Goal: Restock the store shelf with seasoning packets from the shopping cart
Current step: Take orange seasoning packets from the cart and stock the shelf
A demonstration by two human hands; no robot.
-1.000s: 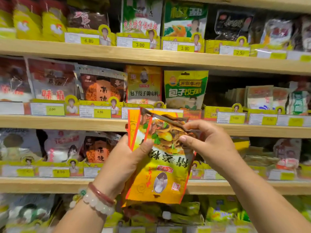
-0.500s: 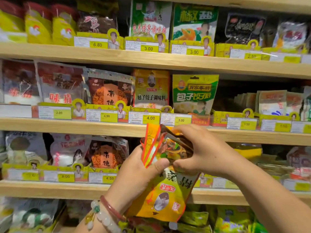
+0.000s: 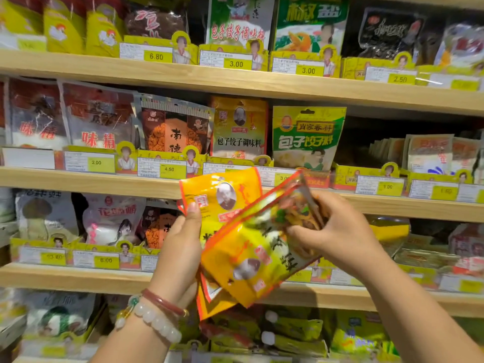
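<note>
Since the earlier frame, the right hand (image 3: 337,231) had peeled one seasoning packet (image 3: 259,247) away, tilted. Wooden shelves (image 3: 235,82) held bagged seasonings. Left hand (image 3: 180,247) gripped the remaining packets (image 3: 222,197), just left of the right hand's pinched packet.

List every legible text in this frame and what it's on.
"6.80": top-shelf price tag
"3.00": next top-shelf tag
"2.50": right top-shelf tag
"味精": white-red packet
"包子饺子调味料": yellow shelf packet
"包子饺子料": green packet
"2.00": middle-shelf tag
"4.50": next middle-shelf tag
Held yellow packets, gripped by left hand and right hand: print blurred, unreadable.
</note>
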